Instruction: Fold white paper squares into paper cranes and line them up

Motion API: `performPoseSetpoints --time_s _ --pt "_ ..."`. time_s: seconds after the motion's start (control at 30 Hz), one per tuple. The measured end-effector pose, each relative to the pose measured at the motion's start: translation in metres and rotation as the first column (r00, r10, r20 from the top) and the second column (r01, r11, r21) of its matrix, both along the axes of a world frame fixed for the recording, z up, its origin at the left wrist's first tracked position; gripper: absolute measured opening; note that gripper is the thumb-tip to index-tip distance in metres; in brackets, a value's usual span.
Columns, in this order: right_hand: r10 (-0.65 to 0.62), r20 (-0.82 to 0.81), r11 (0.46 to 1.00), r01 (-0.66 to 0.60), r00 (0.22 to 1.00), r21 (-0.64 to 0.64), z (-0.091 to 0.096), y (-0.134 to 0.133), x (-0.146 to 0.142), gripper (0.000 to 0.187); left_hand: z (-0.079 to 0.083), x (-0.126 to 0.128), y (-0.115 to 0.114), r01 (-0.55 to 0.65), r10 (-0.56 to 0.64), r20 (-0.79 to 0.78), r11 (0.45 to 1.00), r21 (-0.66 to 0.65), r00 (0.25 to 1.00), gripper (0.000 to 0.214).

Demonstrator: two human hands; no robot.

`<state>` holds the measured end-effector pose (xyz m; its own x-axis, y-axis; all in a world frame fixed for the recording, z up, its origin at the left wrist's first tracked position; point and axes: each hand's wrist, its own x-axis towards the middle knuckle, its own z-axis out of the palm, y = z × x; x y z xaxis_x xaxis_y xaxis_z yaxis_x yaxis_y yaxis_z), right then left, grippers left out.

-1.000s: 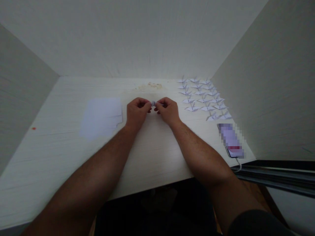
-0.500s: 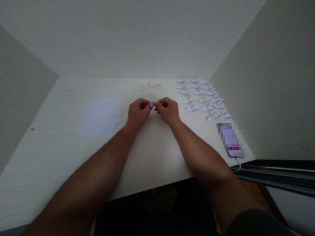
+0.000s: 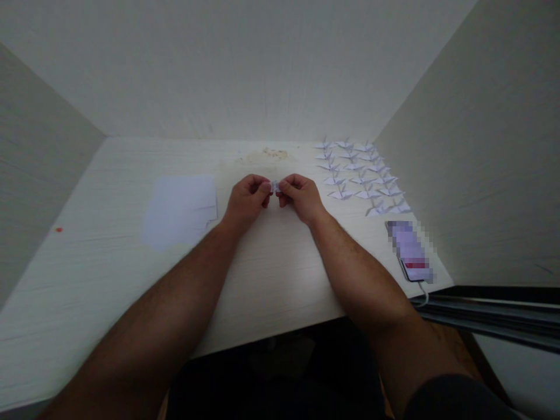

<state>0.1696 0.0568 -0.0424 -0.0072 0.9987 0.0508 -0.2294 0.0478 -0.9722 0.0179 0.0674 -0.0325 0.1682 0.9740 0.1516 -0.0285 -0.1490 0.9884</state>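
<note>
A small piece of folded white paper (image 3: 275, 186) is pinched between my two hands, over the middle of the table. My left hand (image 3: 250, 197) grips its left side with thumb and fingers. On the other side my right hand (image 3: 300, 196) holds it the same way. Fingertips cover most of the paper, so its exact folded shape is hard to make out. To the right stand several folded paper cranes (image 3: 341, 191) in rows, all white.
White paper sheets (image 3: 179, 207) lie left of my hands. A phone (image 3: 410, 251) with a white cable (image 3: 425, 294) rests near the right edge. Brownish stains (image 3: 275, 153) mark the pale table (image 3: 271, 280) behind my hands. Walls (image 3: 245, 70) enclose the back and sides.
My right-hand fingers have shifted and both hands now pinch the folded paper from opposite sides, with more of its white surface showing between them. Other things have stayed in place.
</note>
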Motion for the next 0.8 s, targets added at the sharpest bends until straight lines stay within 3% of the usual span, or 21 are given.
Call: performPoseSetpoints --time_s 0.27,0.4,0.5,0.67,0.8 --pt "-0.184 0.196 0.982 0.170 0.963 0.089 0.002 -0.002 -0.003 0.019 -0.002 0.002 0.000 -0.133 0.133 -0.108 0.991 0.011 0.985 0.012" --pt "-0.218 0.176 0.975 0.208 0.960 0.074 0.003 -0.001 -0.003 0.017 -0.002 0.002 0.000 -0.098 0.098 -0.186 0.995 0.013 0.978 0.015" --pt "-0.143 0.075 0.990 0.141 0.987 0.021 0.003 0.000 0.000 0.019 -0.003 -0.001 0.001 0.002 -0.001 -0.117 1.000 0.012 0.993 0.019" --pt "0.067 -0.149 0.993 -0.080 0.987 -0.087 0.006 -0.001 0.002 0.027 -0.006 -0.006 0.003 0.139 -0.136 0.104 0.990 -0.017 0.985 0.016" --pt "0.112 -0.236 0.986 -0.138 0.965 -0.094 0.011 -0.005 0.001 0.026 -0.003 -0.007 0.000 0.213 -0.180 0.269 0.972 -0.097 0.946 0.017"
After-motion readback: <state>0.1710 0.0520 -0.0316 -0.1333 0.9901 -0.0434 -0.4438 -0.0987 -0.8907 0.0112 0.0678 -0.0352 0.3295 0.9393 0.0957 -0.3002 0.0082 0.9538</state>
